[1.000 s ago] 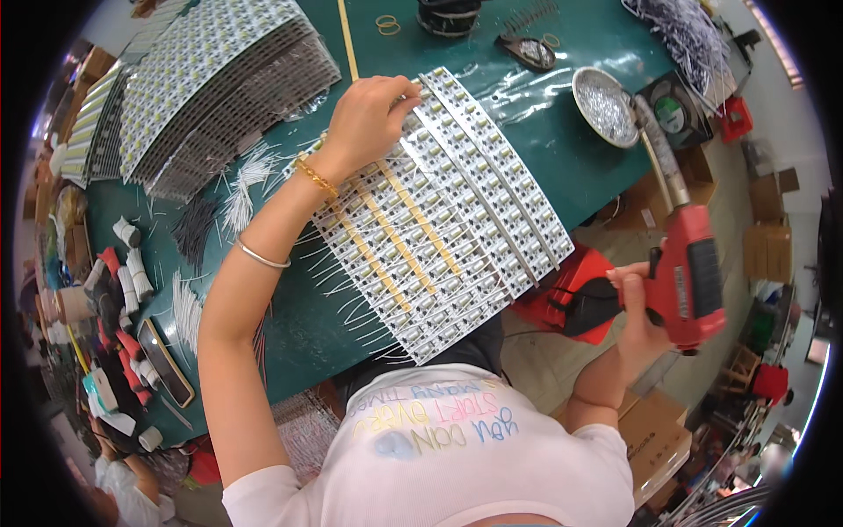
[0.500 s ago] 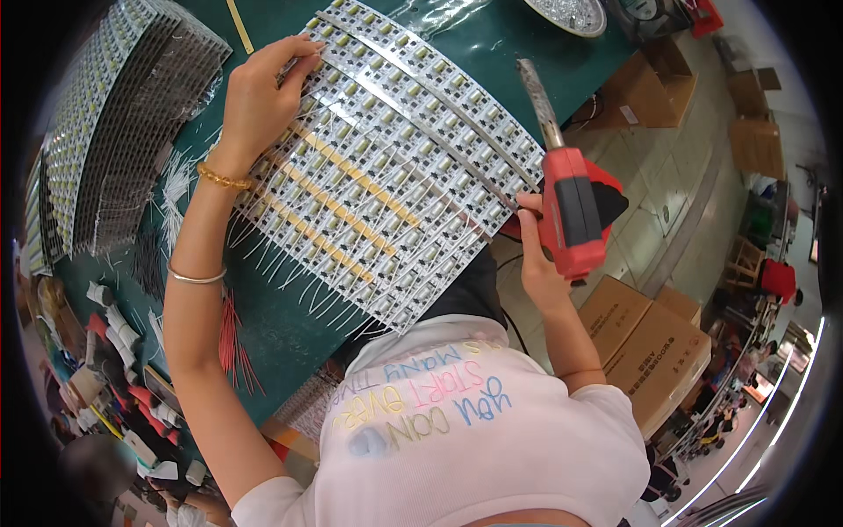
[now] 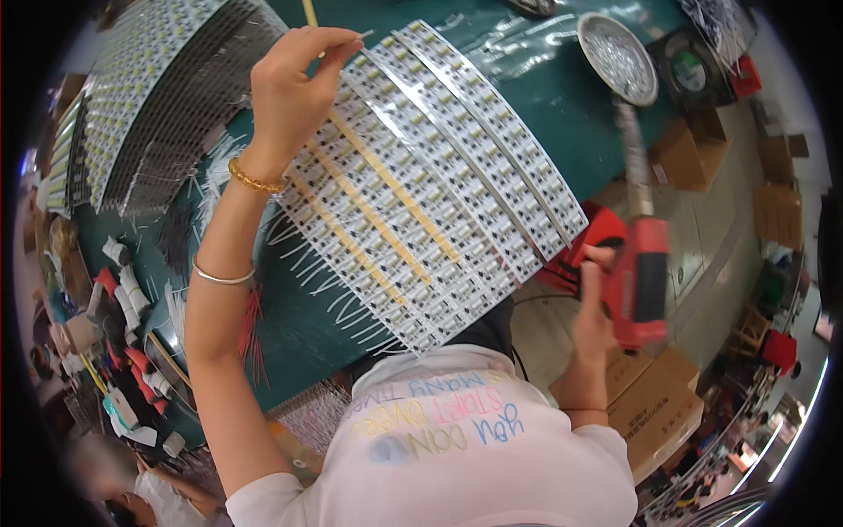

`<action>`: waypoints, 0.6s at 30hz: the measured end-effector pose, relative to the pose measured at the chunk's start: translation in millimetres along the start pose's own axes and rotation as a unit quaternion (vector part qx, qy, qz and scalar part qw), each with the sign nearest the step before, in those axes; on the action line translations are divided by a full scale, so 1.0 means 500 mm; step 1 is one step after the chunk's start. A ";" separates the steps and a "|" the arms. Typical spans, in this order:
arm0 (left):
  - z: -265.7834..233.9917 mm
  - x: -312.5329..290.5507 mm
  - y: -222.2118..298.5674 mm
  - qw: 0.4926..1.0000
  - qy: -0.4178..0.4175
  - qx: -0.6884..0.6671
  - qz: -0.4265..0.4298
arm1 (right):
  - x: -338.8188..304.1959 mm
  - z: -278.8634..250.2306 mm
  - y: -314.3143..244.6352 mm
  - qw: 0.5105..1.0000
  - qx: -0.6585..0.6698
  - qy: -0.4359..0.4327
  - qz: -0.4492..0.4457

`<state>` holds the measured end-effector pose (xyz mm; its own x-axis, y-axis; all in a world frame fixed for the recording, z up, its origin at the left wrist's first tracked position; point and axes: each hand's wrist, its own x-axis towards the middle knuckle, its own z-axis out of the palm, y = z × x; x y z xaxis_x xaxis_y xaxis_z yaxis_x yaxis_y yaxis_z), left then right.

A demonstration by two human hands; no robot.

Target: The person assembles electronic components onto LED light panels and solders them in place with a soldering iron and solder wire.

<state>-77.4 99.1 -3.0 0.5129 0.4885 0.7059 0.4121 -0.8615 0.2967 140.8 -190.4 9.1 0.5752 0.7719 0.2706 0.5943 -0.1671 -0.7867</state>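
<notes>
Head view gives me the circuit panel [image 3: 479, 132] on the green table [image 3: 307, 351]; at its upper left, the left hand [image 3: 299, 83] pinches a thin pale piece [image 3: 367, 34]. Right-hand fingers [image 3: 590, 294] curl around a red soldering gun [image 3: 643, 285], below a dish [image 3: 582, 39].

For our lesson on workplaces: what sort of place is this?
Probably an electronics workshop, judging by a circuit-board panel, stacked panels on the green table, and a red gun-shaped tool in the right hand.

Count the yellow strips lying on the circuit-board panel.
3: left strip, middle strip and right strip, side by side on the panel; the left hand may hide more.
</notes>
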 end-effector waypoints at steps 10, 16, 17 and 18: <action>0.005 0.022 0.006 0.922 -0.103 -0.111 -0.357 | 0.184 -0.057 -0.112 0.996 0.050 -0.019 -0.078; 0.040 0.027 0.012 0.895 -0.078 -0.127 -0.420 | 0.261 0.028 -0.139 0.992 0.089 -0.065 -0.054; 0.044 0.023 0.013 0.892 -0.075 -0.120 -0.429 | 0.273 0.045 -0.137 0.991 0.083 -0.102 -0.038; 0.047 0.023 0.014 0.889 -0.072 -0.116 -0.436 | 0.284 0.060 -0.141 0.988 0.072 -0.137 -0.024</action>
<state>-50.9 102.0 -7.7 0.1715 0.9835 0.0570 0.5432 -0.1427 0.8274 164.0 -50.6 86.3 0.3638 0.9168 0.1646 0.5190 -0.0528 -0.8531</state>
